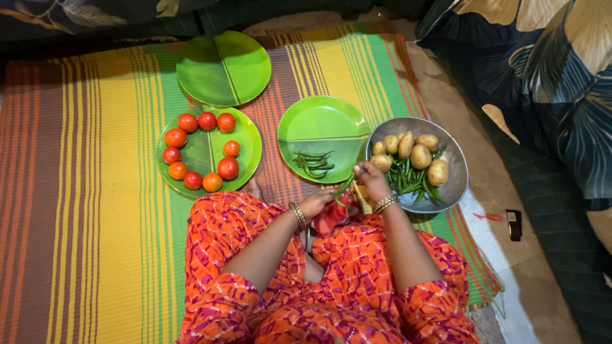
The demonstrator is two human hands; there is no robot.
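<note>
- Green chilli (342,188) slants up-right between both hands, above the lap.
- Right hand (370,178) pinches its upper end.
- Left hand (317,202) grips the lower end.

a slim green chilli (343,187) sits just below the frame's centre, tilted, pinched between both hands at the near edge of a green plate (324,127). more green chillies (313,164) lie in a loose heap on that plate's lower half.

Tomatoes (203,151) ringed on green plate (250,137); empty green plate (223,67) behind; striped mat (95,191).
</note>
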